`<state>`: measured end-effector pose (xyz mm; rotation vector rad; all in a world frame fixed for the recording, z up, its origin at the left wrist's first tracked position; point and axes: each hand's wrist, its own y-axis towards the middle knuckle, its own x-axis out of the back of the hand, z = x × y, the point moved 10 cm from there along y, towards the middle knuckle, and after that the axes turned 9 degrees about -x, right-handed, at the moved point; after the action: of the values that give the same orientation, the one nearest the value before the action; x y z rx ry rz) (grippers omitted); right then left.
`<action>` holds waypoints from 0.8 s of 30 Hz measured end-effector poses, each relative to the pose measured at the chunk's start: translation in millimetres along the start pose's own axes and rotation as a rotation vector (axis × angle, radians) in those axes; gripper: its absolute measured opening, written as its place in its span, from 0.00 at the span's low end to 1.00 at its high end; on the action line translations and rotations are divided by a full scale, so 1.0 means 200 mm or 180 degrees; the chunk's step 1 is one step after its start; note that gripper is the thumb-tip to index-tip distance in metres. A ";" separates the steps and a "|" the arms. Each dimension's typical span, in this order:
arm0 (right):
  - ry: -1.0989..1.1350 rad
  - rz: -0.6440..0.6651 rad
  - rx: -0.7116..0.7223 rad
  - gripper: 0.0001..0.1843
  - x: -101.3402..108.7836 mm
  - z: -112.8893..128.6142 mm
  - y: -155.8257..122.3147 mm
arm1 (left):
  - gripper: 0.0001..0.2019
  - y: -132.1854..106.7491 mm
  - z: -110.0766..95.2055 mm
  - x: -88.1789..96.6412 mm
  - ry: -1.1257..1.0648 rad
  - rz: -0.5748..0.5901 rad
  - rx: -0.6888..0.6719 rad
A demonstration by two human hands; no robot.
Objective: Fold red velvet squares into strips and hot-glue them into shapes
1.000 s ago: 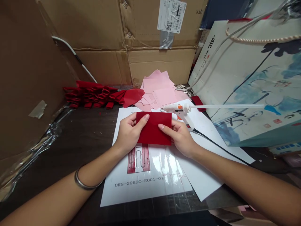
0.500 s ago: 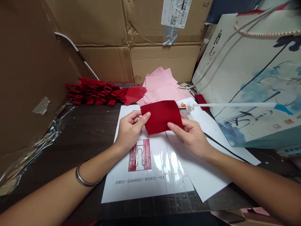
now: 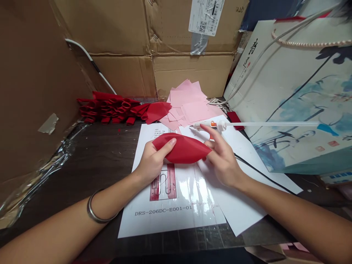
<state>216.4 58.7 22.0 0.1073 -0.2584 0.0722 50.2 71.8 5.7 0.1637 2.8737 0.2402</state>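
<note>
While the left hand [image 3: 153, 161] grips a bowed red fabric rectangle [image 3: 181, 148] at centre frame, above a printed white paper sheet [image 3: 170, 220], the right hand [image 3: 222, 159] stands open, fingers spread, one finger at the fabric's right end, just below a white hot-glue gun [image 3: 209, 125]. Pale pink paper squares [image 3: 189, 104] lie upper centre; folded red fabric pieces [image 3: 107, 110] lie to their left.

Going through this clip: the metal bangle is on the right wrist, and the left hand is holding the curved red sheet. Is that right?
No: the head view shows the metal bangle on the left wrist, not the right. The left hand is holding the curved red sheet, as you said.
</note>
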 end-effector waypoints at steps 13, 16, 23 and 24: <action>0.1542 0.0294 -0.0757 0.18 -0.08 -0.06 -0.03 | 0.28 0.00 0.01 -0.05 -0.0182 0.0452 0.0036; 0.1539 0.0152 -0.0875 0.21 -0.06 -0.08 -0.02 | 0.26 0.00 0.01 -0.06 -0.0194 0.0531 -0.0004; 0.1407 0.0616 -0.0748 0.16 -0.12 -0.07 -0.04 | 0.15 -0.02 -0.02 -0.09 0.0248 0.0691 -0.0208; 0.1412 0.0691 -0.0722 0.12 -0.13 -0.06 -0.04 | 0.14 -0.02 -0.02 -0.09 0.0250 0.0695 -0.0189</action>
<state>196.2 50.7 2.7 -0.1630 0.1668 0.2775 65.7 64.5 13.3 0.4679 2.9212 0.3803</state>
